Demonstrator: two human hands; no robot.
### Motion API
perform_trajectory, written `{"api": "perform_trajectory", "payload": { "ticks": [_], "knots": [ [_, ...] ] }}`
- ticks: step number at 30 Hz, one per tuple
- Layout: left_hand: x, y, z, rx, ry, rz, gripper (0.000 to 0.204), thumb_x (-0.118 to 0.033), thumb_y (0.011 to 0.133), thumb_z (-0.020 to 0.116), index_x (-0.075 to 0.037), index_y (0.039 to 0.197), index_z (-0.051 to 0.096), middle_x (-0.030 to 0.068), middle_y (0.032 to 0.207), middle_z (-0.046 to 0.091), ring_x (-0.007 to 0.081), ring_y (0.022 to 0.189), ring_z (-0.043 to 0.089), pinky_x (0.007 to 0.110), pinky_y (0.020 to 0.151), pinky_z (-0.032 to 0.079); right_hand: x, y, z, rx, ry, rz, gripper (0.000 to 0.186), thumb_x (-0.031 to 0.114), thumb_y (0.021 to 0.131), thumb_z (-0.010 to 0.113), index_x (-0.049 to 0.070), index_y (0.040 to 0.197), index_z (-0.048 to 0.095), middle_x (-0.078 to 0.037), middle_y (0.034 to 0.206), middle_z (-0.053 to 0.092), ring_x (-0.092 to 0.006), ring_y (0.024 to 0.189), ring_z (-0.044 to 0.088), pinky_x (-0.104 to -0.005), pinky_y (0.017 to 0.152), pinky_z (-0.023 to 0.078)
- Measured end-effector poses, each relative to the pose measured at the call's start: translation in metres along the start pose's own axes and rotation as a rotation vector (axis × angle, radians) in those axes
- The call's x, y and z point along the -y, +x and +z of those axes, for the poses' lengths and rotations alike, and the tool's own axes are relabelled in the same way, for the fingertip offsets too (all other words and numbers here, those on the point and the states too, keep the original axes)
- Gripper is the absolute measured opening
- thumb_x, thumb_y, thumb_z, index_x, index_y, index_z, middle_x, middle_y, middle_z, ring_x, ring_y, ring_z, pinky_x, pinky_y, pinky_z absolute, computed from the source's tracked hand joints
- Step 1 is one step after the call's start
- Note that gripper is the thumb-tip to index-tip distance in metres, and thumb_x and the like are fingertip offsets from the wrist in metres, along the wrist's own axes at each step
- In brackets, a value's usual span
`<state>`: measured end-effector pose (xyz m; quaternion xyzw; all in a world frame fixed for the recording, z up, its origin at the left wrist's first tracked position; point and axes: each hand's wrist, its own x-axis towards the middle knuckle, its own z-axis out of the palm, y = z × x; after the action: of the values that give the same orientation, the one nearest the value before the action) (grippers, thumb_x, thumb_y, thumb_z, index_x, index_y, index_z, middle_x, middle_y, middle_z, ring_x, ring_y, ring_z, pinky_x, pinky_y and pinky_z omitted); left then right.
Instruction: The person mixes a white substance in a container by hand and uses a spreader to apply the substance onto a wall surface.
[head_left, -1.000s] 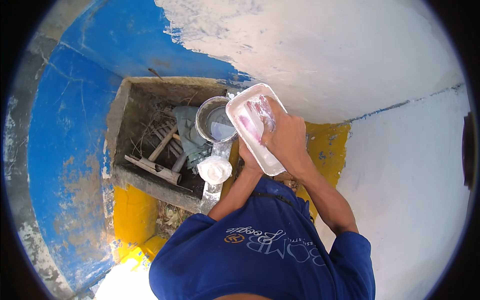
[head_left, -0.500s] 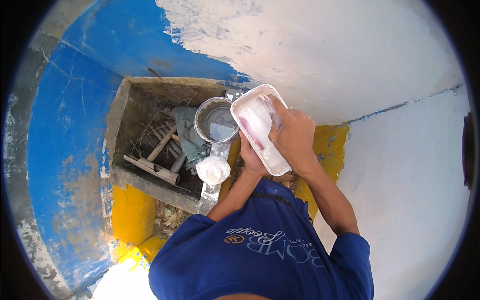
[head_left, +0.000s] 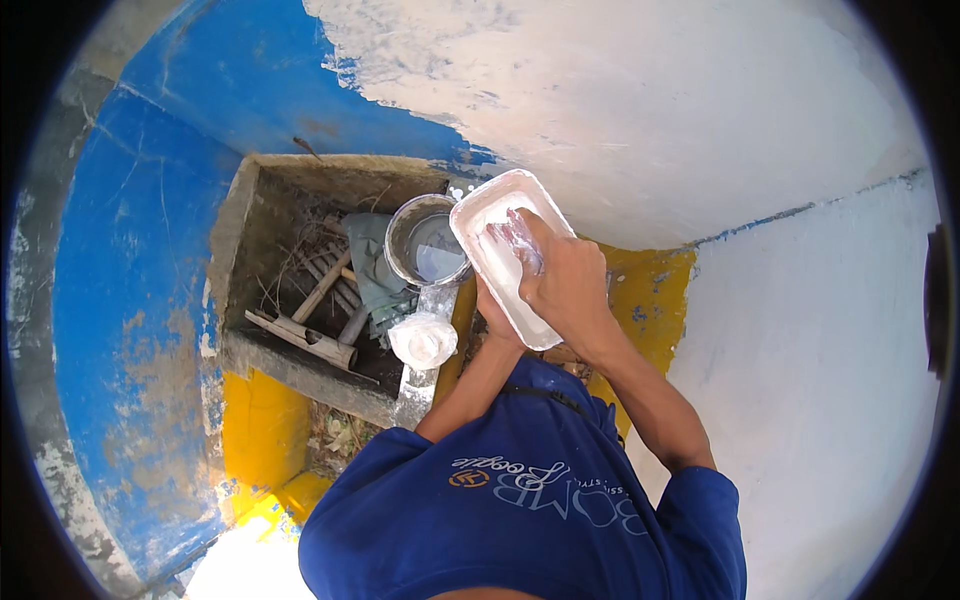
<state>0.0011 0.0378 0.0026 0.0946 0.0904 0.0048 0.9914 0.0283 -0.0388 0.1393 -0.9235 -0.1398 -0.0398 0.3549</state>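
Observation:
I hold a white rectangular tray (head_left: pixel 482 212) tilted up in front of my chest. My left hand (head_left: pixel 492 305) supports it from below and is mostly hidden behind it. My right hand (head_left: pixel 566 285) reaches over the tray's right rim. Its fingers are smeared with white paste and press against the tray's inside; whether they hold anything is hidden. Just left of the tray stands a round metal bucket (head_left: pixel 400 245) with pale paint in it.
The bucket rests at the edge of a concrete box (head_left: pixel 240 230) holding sticks, a bamboo piece (head_left: pixel 305 340) and a grey-green cloth (head_left: pixel 375 275). A white lump or bag (head_left: pixel 422 340) lies on the ledge. Blue, white and yellow painted walls surround me.
My right hand's fingers have shifted a little inside the tray. The tray has tilted slightly and otherwise stays in place.

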Motion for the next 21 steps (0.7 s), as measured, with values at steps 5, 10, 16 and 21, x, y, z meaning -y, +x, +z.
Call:
{"api": "perform_trajectory", "payload": {
  "ticks": [5,10,16,21],
  "knots": [
    [-0.002,0.000,-0.002,0.105,-0.018,-0.022,0.060,-0.050,0.103,0.033,-0.015,0.152,0.033,0.0080,0.149,0.043,0.0265,0.135,0.044,0.045,0.114,0.035,-0.002,0.001,-0.002,-0.020,0.030,0.027,0.050,0.007,0.072,0.063,0.001,0.122,0.063,-0.030,0.075,0.062,-0.0465,0.069,0.062,-0.0500,0.068,0.051],
    [0.001,0.000,-0.002,0.184,0.037,0.061,0.060,-0.050,0.103,0.031,-0.015,0.153,0.031,0.0077,0.150,0.042,0.0265,0.136,0.043,0.045,0.114,0.034,-0.001,0.004,0.000,-0.053,0.014,0.025,0.055,0.005,0.067,0.063,0.001,0.122,0.063,-0.029,0.072,0.061,-0.0466,0.068,0.062,-0.0496,0.068,0.051],
    [-0.003,0.003,0.005,0.170,0.070,0.052,0.059,-0.049,0.104,0.030,-0.015,0.153,0.031,0.0079,0.150,0.041,0.0265,0.136,0.043,0.045,0.114,0.034,0.003,0.004,-0.002,-0.025,-0.055,0.048,0.054,0.006,0.069,0.063,0.000,0.123,0.063,-0.028,0.073,0.063,-0.0464,0.068,0.062,-0.0499,0.068,0.051],
    [-0.003,0.004,-0.004,0.104,0.044,0.047,0.059,-0.050,0.104,0.030,-0.014,0.152,0.033,0.0087,0.148,0.043,0.0266,0.135,0.044,0.045,0.114,0.035,-0.006,0.002,0.007,-0.011,0.002,-0.020,0.054,0.006,0.070,0.063,0.000,0.124,0.062,-0.028,0.073,0.064,-0.0454,0.068,0.063,-0.0501,0.067,0.051]
  ]
}}
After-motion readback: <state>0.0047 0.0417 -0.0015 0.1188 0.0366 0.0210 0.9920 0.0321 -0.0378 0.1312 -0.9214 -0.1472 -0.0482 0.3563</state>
